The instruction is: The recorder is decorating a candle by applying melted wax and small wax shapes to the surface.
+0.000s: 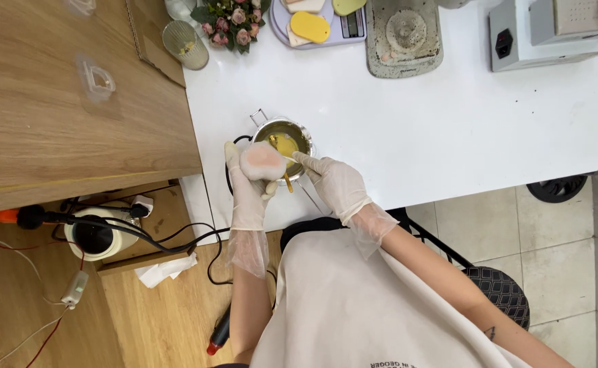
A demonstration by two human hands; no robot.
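My left hand (pixel 247 194), in a clear glove, holds a round white and pink object (pixel 263 161) just in front of a small metal pot (pixel 297 131). The pot stands on the white table (pixel 415 129) and holds yellow liquid (pixel 286 144). My right hand (pixel 336 184), also gloved, pinches a thin stick-like tool (pixel 290 159) whose tip touches the round object. A small spoon-like piece rests in the pot.
A wooden table (pixel 60 116) lies to the left. At the far edge sit a scale with yellow pieces (pixel 310 26), a grey stone tray (pixel 404 35), a flower bunch (pixel 231 19), a glass cup (pixel 185 44) and a white machine (pixel 551 34). Cables and a jar (pixel 94 235) are on the floor.
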